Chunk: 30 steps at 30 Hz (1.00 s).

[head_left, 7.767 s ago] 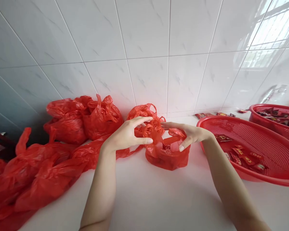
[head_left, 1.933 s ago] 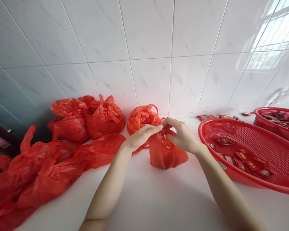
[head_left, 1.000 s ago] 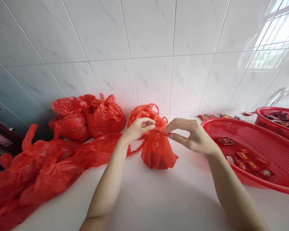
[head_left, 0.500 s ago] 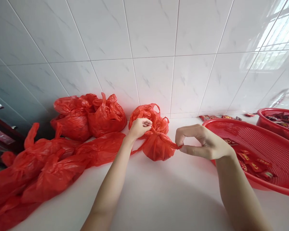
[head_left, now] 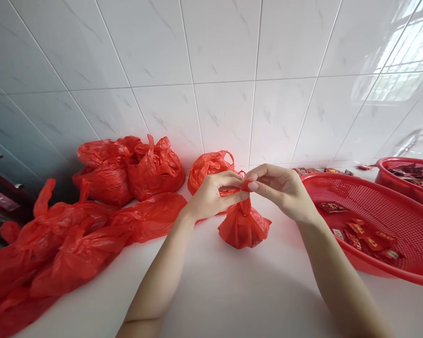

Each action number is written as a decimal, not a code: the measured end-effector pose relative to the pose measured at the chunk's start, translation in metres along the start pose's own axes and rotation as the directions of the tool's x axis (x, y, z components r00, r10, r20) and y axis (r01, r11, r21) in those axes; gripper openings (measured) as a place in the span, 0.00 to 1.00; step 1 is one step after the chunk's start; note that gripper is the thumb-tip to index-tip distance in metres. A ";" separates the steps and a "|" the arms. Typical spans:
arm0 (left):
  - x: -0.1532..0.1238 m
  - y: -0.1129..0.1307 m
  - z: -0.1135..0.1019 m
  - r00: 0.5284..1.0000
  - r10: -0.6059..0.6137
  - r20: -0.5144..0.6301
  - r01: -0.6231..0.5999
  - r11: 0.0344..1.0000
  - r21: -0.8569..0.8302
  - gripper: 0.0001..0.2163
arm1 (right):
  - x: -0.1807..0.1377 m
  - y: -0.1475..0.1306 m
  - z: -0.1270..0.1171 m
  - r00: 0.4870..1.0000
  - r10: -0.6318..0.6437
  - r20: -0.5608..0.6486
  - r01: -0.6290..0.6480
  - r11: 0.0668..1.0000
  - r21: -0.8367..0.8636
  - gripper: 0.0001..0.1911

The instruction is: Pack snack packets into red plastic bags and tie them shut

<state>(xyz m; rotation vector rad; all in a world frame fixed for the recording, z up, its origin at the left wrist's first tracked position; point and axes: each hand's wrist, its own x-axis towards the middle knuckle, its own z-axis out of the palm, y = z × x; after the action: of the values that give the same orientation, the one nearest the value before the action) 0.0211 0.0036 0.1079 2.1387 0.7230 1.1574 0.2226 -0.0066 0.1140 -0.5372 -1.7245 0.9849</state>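
A small filled red plastic bag (head_left: 245, 230) rests on the white tabletop, its neck gathered upward. My left hand (head_left: 218, 193) pinches the bag's handles from the left. From the right, my right hand (head_left: 280, 190) grips the same twisted plastic between thumb and forefinger. The two hands nearly meet above the bag, and their fingers hide part of the handles. Just behind my left hand sits another crumpled red plastic bag (head_left: 209, 164) with a loop handle standing up.
Knotted full red bags (head_left: 109, 180) stand against the tiled wall at the left, with more bags (head_left: 81, 253) heaped in front. On the right, a red mesh basket (head_left: 402, 220) holds red packets (head_left: 373, 241). A second red basket (head_left: 391, 164) lies behind it, near loose packets.
My hands were apart, pulling the handles outward to either side. They have come together above the bag, and the handles now point up. The bag sits slightly nearer and further right.
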 end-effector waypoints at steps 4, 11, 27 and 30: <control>0.002 -0.001 0.005 0.994 0.024 -0.103 -0.027 0.999 -0.021 0.05 | 0.003 0.007 -0.006 0.999 -0.034 0.042 0.038 0.995 -0.093 0.21; 0.002 0.008 0.004 0.947 0.070 -0.312 -0.106 0.989 -0.099 0.04 | 0.008 0.030 -0.003 0.853 0.253 0.457 -0.116 0.945 -0.307 0.23; 0.005 0.002 -0.007 0.843 -0.014 -0.538 -0.133 0.963 -0.234 0.08 | 0.007 0.042 0.011 0.854 0.125 0.506 -0.096 0.992 -0.084 0.11; 0.005 0.001 -0.006 0.846 -0.006 -0.533 -0.139 0.963 -0.232 0.07 | 0.007 0.041 0.009 0.862 0.101 0.496 -0.076 0.995 -0.070 0.12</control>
<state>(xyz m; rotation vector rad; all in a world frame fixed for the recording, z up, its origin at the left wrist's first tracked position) 0.0184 0.0074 0.1139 1.6363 0.6774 1.8111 0.2071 0.0183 0.0832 -0.4146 -2.2046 1.2280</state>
